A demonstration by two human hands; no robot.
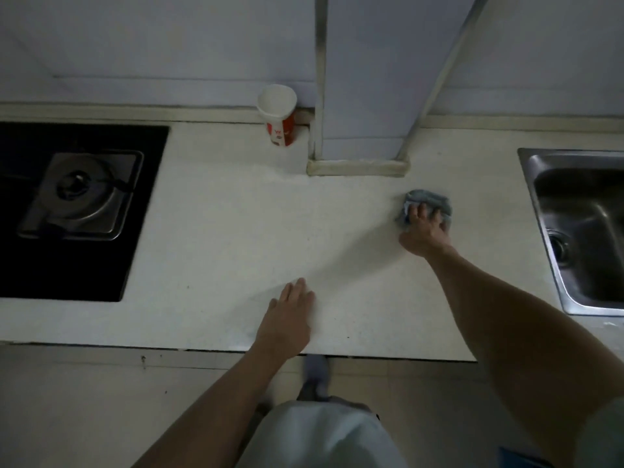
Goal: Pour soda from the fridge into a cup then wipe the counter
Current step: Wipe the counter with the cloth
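At 2 o'clock on the white counter [219,214], our right hand [425,233] grasps a bunched grey-blue cloth [430,199] and presses it down. Our left hand [287,319] lies flat, fingers straight and released, at 6 o'clock. The cup [278,118] stands upright at 12 o'clock by the wall, with the hob [74,197] at 9 and the sink [580,231] at 3.

My left hand [287,315] lies flat on the counter [236,214] near its front edge. My right hand [423,233] is farther back and to the right, gripping the cloth [427,199] on the counter. The cup [278,119] stands well behind the left hand, at the counter's back. The column [358,96] rises just right of the cup, behind the right hand. The stove [77,197] lies left of the left hand, the sink [580,228] right of the right hand.
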